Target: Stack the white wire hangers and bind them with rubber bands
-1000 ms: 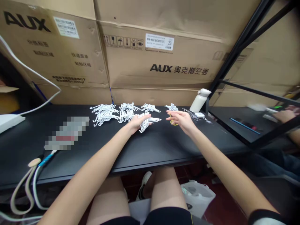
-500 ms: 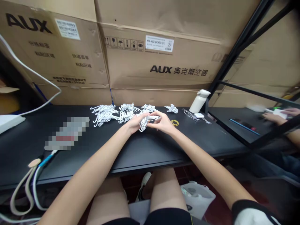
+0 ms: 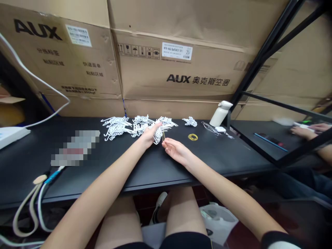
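On my feed, left hand [image 3: 150,135] wraps bundle of white hooks [image 3: 157,137], over black desk [image 3: 155,169], just in front of another hook pile [image 3: 168,120]. Right hand [image 3: 177,151] pinches thin yellow band [image 3: 163,136], apparently stretched from bundle. I'd judge hooks light, stiff, slick, prone to sliding over one another (curled ends likely snag); I'd hold mid-shank, firm, thumb across top. Band probably soft, springy (could snap back): I'd pinch its near loop.
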`<state>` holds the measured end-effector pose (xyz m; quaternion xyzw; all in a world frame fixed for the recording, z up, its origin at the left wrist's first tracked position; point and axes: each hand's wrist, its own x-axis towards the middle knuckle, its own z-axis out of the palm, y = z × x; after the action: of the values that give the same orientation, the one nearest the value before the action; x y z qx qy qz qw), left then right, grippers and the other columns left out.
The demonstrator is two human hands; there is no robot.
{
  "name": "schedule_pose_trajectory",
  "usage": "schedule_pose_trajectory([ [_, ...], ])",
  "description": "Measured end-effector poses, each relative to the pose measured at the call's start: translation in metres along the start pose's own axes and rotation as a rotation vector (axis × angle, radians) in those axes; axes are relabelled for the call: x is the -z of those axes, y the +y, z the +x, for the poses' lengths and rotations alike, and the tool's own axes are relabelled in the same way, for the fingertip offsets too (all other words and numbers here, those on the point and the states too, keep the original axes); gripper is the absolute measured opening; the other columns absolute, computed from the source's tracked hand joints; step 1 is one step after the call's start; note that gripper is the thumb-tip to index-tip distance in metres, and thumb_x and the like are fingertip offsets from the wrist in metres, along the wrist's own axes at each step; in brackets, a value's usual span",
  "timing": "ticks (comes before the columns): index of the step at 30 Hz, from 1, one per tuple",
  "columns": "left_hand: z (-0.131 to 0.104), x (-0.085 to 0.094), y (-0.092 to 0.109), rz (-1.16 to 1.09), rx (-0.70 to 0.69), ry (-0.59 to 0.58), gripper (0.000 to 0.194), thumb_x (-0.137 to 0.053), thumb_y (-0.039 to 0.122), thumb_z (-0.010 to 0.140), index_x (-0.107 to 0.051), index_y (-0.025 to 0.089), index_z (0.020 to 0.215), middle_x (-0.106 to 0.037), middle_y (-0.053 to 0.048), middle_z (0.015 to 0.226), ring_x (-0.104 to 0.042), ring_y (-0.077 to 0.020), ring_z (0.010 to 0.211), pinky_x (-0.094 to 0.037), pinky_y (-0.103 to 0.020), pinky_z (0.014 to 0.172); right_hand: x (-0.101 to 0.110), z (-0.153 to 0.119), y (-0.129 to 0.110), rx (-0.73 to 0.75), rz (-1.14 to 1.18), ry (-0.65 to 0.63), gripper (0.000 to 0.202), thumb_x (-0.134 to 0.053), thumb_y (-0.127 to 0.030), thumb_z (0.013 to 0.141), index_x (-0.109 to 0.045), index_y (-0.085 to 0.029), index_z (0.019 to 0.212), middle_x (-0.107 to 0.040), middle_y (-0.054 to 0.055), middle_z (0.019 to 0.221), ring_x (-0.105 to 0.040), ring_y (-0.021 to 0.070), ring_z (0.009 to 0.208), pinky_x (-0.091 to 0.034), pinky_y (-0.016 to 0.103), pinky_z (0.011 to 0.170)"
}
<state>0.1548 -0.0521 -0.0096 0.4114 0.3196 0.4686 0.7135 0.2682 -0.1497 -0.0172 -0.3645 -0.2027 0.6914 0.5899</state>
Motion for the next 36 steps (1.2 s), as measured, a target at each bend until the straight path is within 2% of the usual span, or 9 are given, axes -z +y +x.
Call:
schedule_pose_trajectory([
  [3,-0.001,0.0,-0.002,0.067,0.001,-0.074,0.019,-0.075,0.025,0.073,-0.066,0.011,0.081,-0.072,-0.008,0.074,-0.068,-0.0161,0.066,-0.055,-0.026,0.066,0.0,-0.002,0.002,-0.016,0.169,0.106,0.017,-0.057,0.001,0.079,-0.057,-0.015,0.072,-0.065,0.001,0.066,-0.065,0.0058,0.063,-0.05,0.01,0.054],
  [6,-0.002,0.0,-0.002,0.108,0.006,-0.116,0.017,-0.072,0.026,0.075,-0.067,0.011,0.081,-0.073,-0.008,0.073,-0.069,-0.0176,0.066,-0.055,-0.028,0.067,0.0,-0.005,0.003,0.027,0.173,0.122,0.017,-0.055,0.003,0.078,-0.06,-0.014,0.075,-0.065,0.0,0.065,-0.063,0.0047,0.06,-0.049,0.01,0.052],
  [11,-0.005,-0.002,-0.001,0.133,0.074,-0.078,0.013,-0.071,0.021,0.073,-0.065,0.012,0.078,-0.071,-0.005,0.066,-0.066,-0.015,0.059,-0.054,-0.024,0.061,0.005,-0.008,0.005,0.203,-0.093,0.079,0.015,-0.069,-0.007,0.068,-0.067,-0.011,0.083,-0.066,0.0,0.068,-0.061,0.0065,0.06,-0.048,0.014,0.05],
  [14,-0.007,-0.003,-0.003,0.13,0.101,-0.132,0.015,-0.071,0.023,0.071,-0.062,0.012,0.078,-0.07,-0.006,0.065,-0.065,-0.0149,0.057,-0.053,-0.024,0.056,0.005,-0.008,0.007,0.313,-0.255,0.084,0.017,-0.075,-0.017,0.066,-0.062,-0.013,0.076,-0.066,0.001,0.067,-0.064,0.0103,0.062,-0.05,0.017,0.05],
  [19,-0.007,-0.002,-0.005,0.135,0.094,-0.221,0.02,-0.073,0.025,0.069,-0.061,0.012,0.077,-0.066,-0.003,0.06,-0.057,-0.0107,0.045,-0.046,-0.022,0.046,0.0,-0.003,0.007,0.359,-0.329,0.109,0.022,-0.075,-0.03,0.07,-0.061,-0.014,0.076,-0.069,0.005,0.071,-0.067,0.013,0.061,-0.052,0.02,0.05],
  [25,-0.009,-0.001,0.0,0.214,0.095,-0.224,0.041,-0.077,0.022,0.062,-0.066,0.01,0.1,-0.068,-0.004,0.067,-0.06,-0.0127,0.053,-0.046,-0.023,0.053,0.001,0.003,0.011,0.441,-0.307,0.172,0.023,-0.077,-0.031,0.069,-0.063,-0.013,0.072,-0.069,0.006,0.068,-0.066,0.0125,0.057,-0.053,0.021,0.051],
  [31,-0.011,-0.005,-0.002,0.296,0.043,-0.201,0.026,-0.075,0.025,0.064,-0.069,0.011,0.085,-0.065,-0.002,0.062,-0.058,-0.0124,0.053,-0.043,-0.023,0.052,-0.002,0.002,0.014,0.445,-0.224,0.221,0.022,-0.079,-0.029,0.067,-0.064,-0.013,0.073,-0.067,0.003,0.064,-0.064,0.0107,0.055,-0.052,0.019,0.049],
  [34,-0.01,-0.007,-0.006,0.303,-0.043,-0.125,0.016,-0.075,0.021,0.063,-0.067,0.012,0.074,-0.065,-0.002,0.064,-0.058,-0.011,0.055,-0.044,-0.022,0.053,-0.001,0.004,0.015,0.388,-0.198,0.228,0.02,-0.077,-0.027,0.068,-0.063,-0.013,0.072,-0.066,0.002,0.064,-0.064,0.0101,0.058,-0.052,0.018,0.052],
  [36,-0.01,-0.009,-0.007,0.267,-0.038,-0.065,0.012,-0.074,0.02,0.065,-0.065,0.012,0.068,-0.064,-0.002,0.061,-0.057,-0.0104,0.052,-0.044,-0.021,0.051,-0.002,0.003,0.016,0.367,-0.182,0.233,0.02,-0.077,-0.027,0.068,-0.061,-0.014,0.071,-0.067,0.002,0.066,-0.065,0.0104,0.06,-0.052,0.019,0.055],
])
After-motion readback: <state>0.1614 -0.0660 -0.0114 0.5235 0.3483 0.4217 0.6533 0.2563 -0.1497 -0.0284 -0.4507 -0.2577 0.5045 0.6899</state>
